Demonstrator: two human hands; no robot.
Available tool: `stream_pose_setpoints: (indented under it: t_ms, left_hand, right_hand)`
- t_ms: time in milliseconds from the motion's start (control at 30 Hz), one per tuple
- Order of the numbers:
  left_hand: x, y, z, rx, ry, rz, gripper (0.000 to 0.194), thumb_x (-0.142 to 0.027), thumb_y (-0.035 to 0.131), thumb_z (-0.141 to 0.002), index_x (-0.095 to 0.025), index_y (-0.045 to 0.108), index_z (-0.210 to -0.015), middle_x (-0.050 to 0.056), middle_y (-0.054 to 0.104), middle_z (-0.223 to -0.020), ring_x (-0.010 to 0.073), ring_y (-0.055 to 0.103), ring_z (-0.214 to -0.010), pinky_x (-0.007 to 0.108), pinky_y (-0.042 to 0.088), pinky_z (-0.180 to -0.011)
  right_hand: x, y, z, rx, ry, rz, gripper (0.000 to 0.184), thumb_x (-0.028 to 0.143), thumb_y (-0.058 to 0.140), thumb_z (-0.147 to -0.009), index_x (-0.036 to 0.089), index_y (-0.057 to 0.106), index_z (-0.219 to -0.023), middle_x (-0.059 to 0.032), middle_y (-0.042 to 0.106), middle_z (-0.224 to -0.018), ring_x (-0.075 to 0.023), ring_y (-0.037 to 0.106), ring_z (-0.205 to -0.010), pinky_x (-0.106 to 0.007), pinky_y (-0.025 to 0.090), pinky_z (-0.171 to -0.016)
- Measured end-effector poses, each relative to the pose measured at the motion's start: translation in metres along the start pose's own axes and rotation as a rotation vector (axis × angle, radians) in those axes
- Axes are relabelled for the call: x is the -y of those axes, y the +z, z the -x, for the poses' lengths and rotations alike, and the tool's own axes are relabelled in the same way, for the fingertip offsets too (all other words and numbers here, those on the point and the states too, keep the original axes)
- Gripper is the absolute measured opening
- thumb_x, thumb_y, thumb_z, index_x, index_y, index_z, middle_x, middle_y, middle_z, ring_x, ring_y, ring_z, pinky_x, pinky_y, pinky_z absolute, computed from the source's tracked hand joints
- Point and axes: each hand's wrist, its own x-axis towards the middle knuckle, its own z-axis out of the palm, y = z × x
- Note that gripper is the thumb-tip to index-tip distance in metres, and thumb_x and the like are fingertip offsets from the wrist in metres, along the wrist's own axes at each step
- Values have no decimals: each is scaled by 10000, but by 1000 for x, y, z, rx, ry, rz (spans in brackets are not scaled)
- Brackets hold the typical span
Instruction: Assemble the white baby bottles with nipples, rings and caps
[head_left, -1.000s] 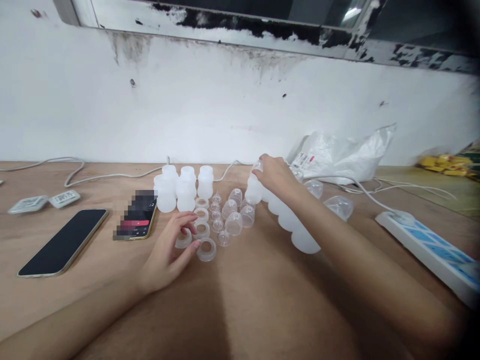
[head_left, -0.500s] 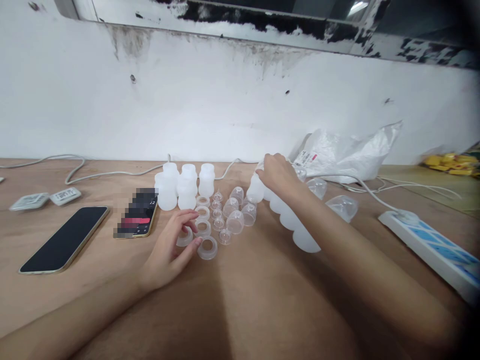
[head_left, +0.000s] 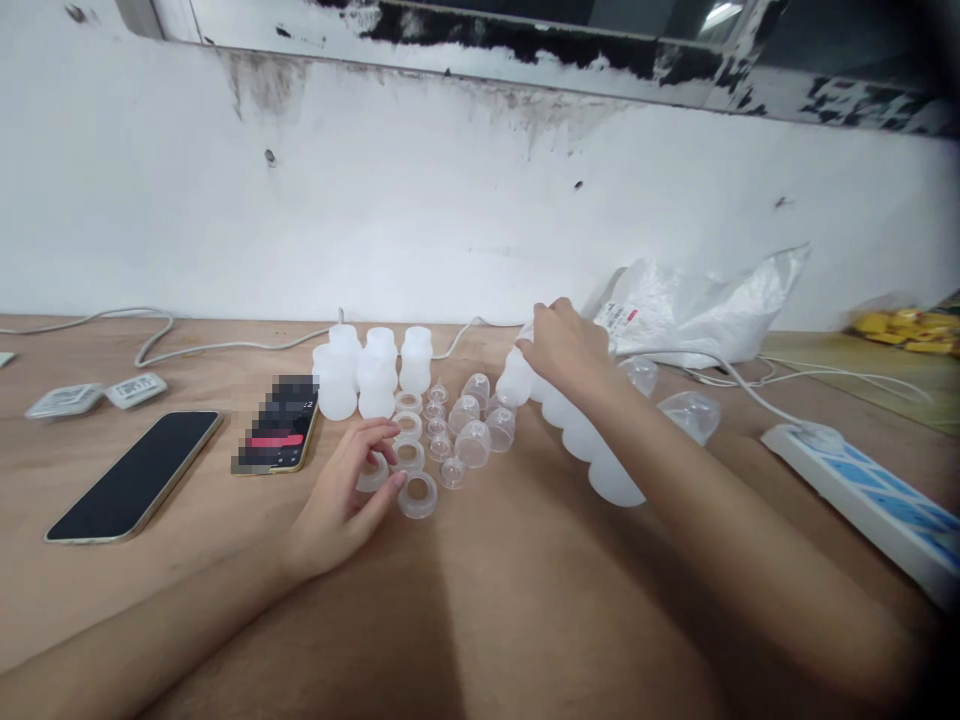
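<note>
My right hand (head_left: 564, 346) is closed over the top of a white translucent bottle (head_left: 516, 379) at the far end of a row of lying bottles (head_left: 600, 462). My left hand (head_left: 346, 494) rests on the wooden table (head_left: 480, 600), its fingers curled around a translucent ring (head_left: 373, 473), with another ring (head_left: 418, 495) beside its fingertips. Between the hands lie more rings (head_left: 409, 455), small teats (head_left: 439, 445) and clear dome caps (head_left: 472, 444). Several upright white bottles (head_left: 373, 372) stand behind them.
Two phones lie at the left: a dark one (head_left: 135, 476) and one with a lit screen (head_left: 280, 437). Two small white packs (head_left: 97, 395) and cables (head_left: 187, 350) lie further left. A white plastic bag (head_left: 697, 305), loose caps (head_left: 690, 414) and a power strip (head_left: 870, 495) are at the right.
My right hand with the bottle has shifted slightly right and away. My left hand stays on the ring. The view has drifted a little.
</note>
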Motion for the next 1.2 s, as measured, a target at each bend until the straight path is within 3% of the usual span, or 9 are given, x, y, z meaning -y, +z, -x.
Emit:
stream_pose_setpoints:
  t_ms: [133, 267, 367, 467, 667, 767, 867, 967, 1200]
  left_hand:
    - [-1, -2, -1, 3, 4, -50, 241, -155, 466, -826, -195, 437, -1063, 92, 460, -1092, 176, 499, -915, 325, 429, -788]
    - [-6, -4, -1, 82, 52, -130, 151, -135, 454, -828, -191, 484, -965, 68, 496, -998, 182, 492, -940, 319, 409, -817]
    - [-9, -4, 0, 151, 97, -197, 111, -129, 454, -819, -183, 506, -901, 65, 508, -941, 181, 498, -888, 310, 414, -769]
    - [-10, -2, 2, 205, 126, -289, 110, -147, 488, -795, -182, 519, -894, 69, 509, -933, 192, 490, -853, 323, 407, -731]
    - [-9, 1, 0, 235, 195, -405, 148, -230, 542, -772, -183, 528, -912, 67, 527, -907, 204, 483, -813, 340, 383, -696]
    - [-10, -1, -1, 174, 122, -491, 123, -246, 516, -775, -186, 524, -882, 65, 525, -897, 212, 477, -809, 356, 374, -705]
    - [-7, -3, 0, 122, -37, -649, 136, -224, 439, -789, -174, 490, -904, 87, 508, -959, 241, 463, -866, 394, 369, -739]
    - [-2, -1, 1, 162, -159, -744, 235, -233, 427, -763, -150, 443, -983, 114, 487, -1023, 277, 453, -926, 421, 379, -759]
    - [5, 3, 2, 220, -212, -779, 236, -250, 460, -727, -153, 424, -939, 95, 529, -914, 278, 494, -873, 420, 401, -751]
  right_hand:
    - [4, -8, 20, -190, -121, 13, 320, 257, 492, -792, 119, 520, -1080, -198, 504, -1101, -335, 528, -919, -397, 442, -628]
    - [9, 3, 63, -423, -505, -162, 252, 212, 439, -828, 160, 550, -1049, -124, 565, -1043, -250, 530, -907, -330, 461, -637]
    - [9, 28, 100, -462, -868, -355, 198, 177, 465, -819, 154, 573, -984, -80, 619, -919, -189, 568, -816, -295, 464, -649]
    - [6, 54, 126, -393, -1066, -434, 163, 155, 468, -814, 161, 582, -929, -26, 626, -720, -140, 572, -637, -257, 442, -548]
    - [1, 73, 126, -161, -811, -620, 188, 240, 442, -846, 142, 519, -986, -34, 643, -704, -132, 597, -565, -239, 449, -508]
    - [0, 75, 123, -43, -722, -613, 324, 281, 431, -850, 122, 450, -1132, -19, 633, -675, -125, 573, -501, -243, 441, -488]
    - [-1, 78, 124, 1, -699, -598, 383, 293, 425, -853, 114, 416, -1191, -16, 630, -676, -129, 571, -503, -251, 442, -499]
    - [0, 80, 124, 36, -677, -598, 392, 281, 423, -855, 114, 408, -1209, -8, 626, -669, -134, 573, -518, -262, 448, -520]
    - [3, 80, 122, 77, -619, -598, 335, 260, 440, -851, 135, 459, -1161, 10, 627, -635, -147, 580, -506, -273, 445, -515]
